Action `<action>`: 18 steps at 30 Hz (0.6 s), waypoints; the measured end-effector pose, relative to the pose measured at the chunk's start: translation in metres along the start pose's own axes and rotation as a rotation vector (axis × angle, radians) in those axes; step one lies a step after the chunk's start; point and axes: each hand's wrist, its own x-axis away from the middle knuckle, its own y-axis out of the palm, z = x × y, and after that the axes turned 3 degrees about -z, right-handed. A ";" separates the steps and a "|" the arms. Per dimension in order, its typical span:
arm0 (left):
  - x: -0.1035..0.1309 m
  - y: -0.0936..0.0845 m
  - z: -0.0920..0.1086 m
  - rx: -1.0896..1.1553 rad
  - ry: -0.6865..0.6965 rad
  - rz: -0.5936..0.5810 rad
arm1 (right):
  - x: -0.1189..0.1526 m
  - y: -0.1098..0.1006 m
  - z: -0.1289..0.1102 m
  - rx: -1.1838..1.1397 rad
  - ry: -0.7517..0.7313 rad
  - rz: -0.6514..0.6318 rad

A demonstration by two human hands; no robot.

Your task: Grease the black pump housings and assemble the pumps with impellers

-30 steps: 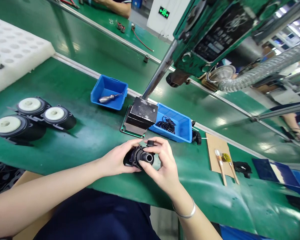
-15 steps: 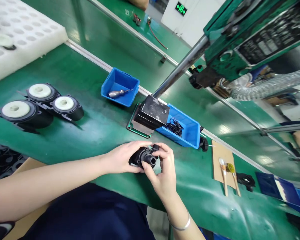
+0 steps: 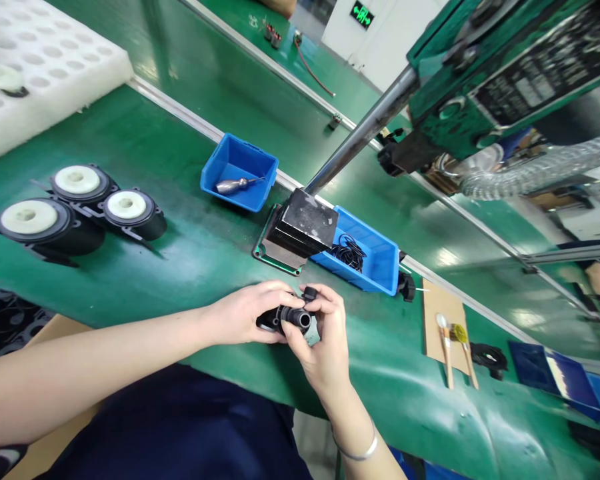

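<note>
Both hands grip one black plastic housing (image 3: 294, 316) with a round ribbed spout, held just above the green bench near its front edge. The spout's open end faces up and to the right. My left hand (image 3: 245, 312) wraps around the body from the left, its fingers over the top and thumb below. From the right, my right hand (image 3: 323, 333) pinches the spout, thumb underneath and fingertips by a small black knob (image 3: 309, 294) at the top. Parts of the housing are hidden behind the fingers. Straight beyond it stands a dark metal block (image 3: 307, 223) on a base plate.
Three black round units with white discs (image 3: 27, 217) stand at left, near a white foam tray (image 3: 105, 70). One blue bin (image 3: 215, 163) holds a screwdriver, another (image 3: 385, 260) black rings. Brushes (image 3: 445, 350) lie on cardboard at right. A press (image 3: 450, 100) overhangs the upper right.
The left index finger has come further across the top of the housing, by the spout. The grip of the right hand looks nearly the same. The whole view has shifted slightly.
</note>
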 end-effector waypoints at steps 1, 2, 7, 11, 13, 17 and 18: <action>-0.001 -0.001 0.000 -0.009 0.006 -0.014 | -0.001 -0.001 -0.001 0.009 -0.001 -0.003; -0.002 -0.002 -0.001 -0.018 0.012 -0.032 | -0.002 -0.002 -0.002 0.020 -0.004 -0.006; -0.006 -0.007 -0.006 -0.031 0.078 -0.067 | -0.004 -0.001 -0.004 0.065 -0.013 -0.022; -0.007 -0.004 -0.005 -0.051 0.113 -0.035 | -0.003 -0.006 -0.005 0.083 -0.015 -0.055; -0.010 -0.009 0.003 -0.082 0.128 -0.017 | -0.009 -0.021 -0.010 0.099 -0.034 -0.134; -0.034 -0.044 0.034 -0.157 0.208 0.043 | -0.042 -0.083 -0.037 0.150 -0.180 -0.069; -0.044 -0.056 0.043 -0.171 0.223 0.075 | -0.055 -0.102 -0.047 0.158 -0.232 0.034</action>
